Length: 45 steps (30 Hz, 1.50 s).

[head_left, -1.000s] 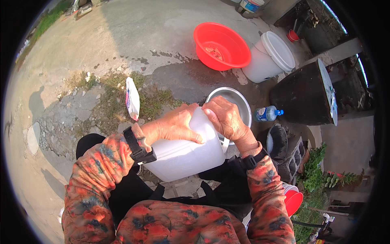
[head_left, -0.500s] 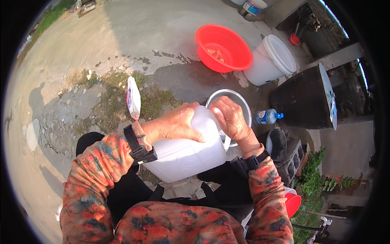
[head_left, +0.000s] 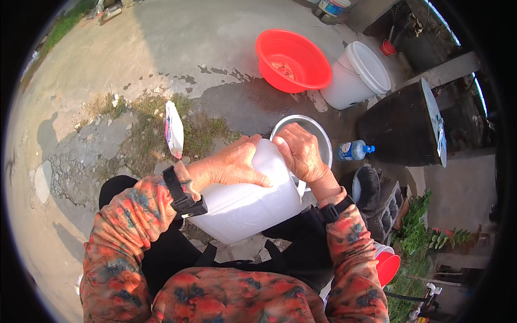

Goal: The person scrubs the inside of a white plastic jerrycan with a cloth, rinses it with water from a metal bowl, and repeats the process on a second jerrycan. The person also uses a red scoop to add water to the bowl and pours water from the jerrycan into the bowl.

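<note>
The person is holding a large white plastic jug (head_left: 245, 202) across the lap, tilted toward a metal basin (head_left: 319, 141) sitting on the wet concrete ground (head_left: 161, 43) just ahead. The left hand (head_left: 231, 164) is lying over the jug's upper side with fingers (head_left: 256, 180) spread flat against the plastic; the right hand (head_left: 301, 153) is curling its fingers over the neck end, so the mouth is hidden. Judging by its bulk and the two-handed hold, the jug is probably heavy, stiff-walled and smooth, likely slippery if wet; the neck and the broad flank look like the surest places to grip. Whether anything is inside the jug or the basin cannot be told. A red basin (head_left: 293, 60) beyond is holding a little water, a lidded white bucket (head_left: 355, 75) is standing beside it, and a small water bottle (head_left: 353, 151) is lying nearby
</note>
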Tool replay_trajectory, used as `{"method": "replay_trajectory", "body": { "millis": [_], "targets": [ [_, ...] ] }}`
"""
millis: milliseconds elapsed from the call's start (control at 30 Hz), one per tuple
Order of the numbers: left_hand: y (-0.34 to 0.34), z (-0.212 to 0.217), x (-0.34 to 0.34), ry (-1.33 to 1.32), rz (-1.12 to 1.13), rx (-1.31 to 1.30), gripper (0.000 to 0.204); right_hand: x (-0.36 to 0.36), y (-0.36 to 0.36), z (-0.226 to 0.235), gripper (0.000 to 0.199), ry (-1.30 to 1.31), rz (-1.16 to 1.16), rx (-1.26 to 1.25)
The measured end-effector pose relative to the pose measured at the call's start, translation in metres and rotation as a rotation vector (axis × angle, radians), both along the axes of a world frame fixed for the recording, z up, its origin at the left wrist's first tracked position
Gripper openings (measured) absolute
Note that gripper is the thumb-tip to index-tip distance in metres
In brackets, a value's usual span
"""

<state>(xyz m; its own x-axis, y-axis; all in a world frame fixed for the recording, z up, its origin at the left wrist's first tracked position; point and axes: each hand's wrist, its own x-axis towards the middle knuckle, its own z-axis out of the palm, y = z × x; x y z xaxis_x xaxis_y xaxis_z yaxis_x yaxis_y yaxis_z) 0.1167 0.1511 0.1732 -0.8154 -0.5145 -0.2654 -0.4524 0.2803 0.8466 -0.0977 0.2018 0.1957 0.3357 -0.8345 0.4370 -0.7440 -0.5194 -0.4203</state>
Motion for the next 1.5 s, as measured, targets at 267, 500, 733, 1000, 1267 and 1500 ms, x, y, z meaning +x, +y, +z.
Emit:
{"method": "replay_trajectory", "body": {
  "millis": [267, 500, 733, 1000, 1267, 1500],
  "targets": [
    [0.017, 0.011, -0.009, -0.169, 0.026, -0.091, 0.112, 0.007, -0.019, 0.006, 0.065, -0.229, -0.494, 0.545],
    [0.008, -0.002, -0.002, -0.065, 0.042, -0.063, 0.118, 0.006, -0.001, -0.009, 0.027, 0.076, -0.129, 0.068],
    [0.021, 0.005, -0.009, -0.183, 0.050, -0.222, 0.112, 0.010, -0.019, -0.004, 0.064, -0.194, -0.528, 0.521],
    [0.015, 0.000, -0.006, -0.111, 0.036, -0.132, 0.106, 0.012, -0.003, -0.015, 0.030, 0.114, -0.207, 0.150],
    [0.000, 0.014, -0.004, -0.115, 0.035, -0.109, 0.111, 0.000, -0.018, 0.004, 0.063, -0.413, -0.412, 0.480],
    [0.017, 0.006, -0.008, -0.148, 0.034, -0.097, 0.117, 0.019, -0.010, -0.014, 0.043, 0.217, -0.344, 0.139]
  ]
}}
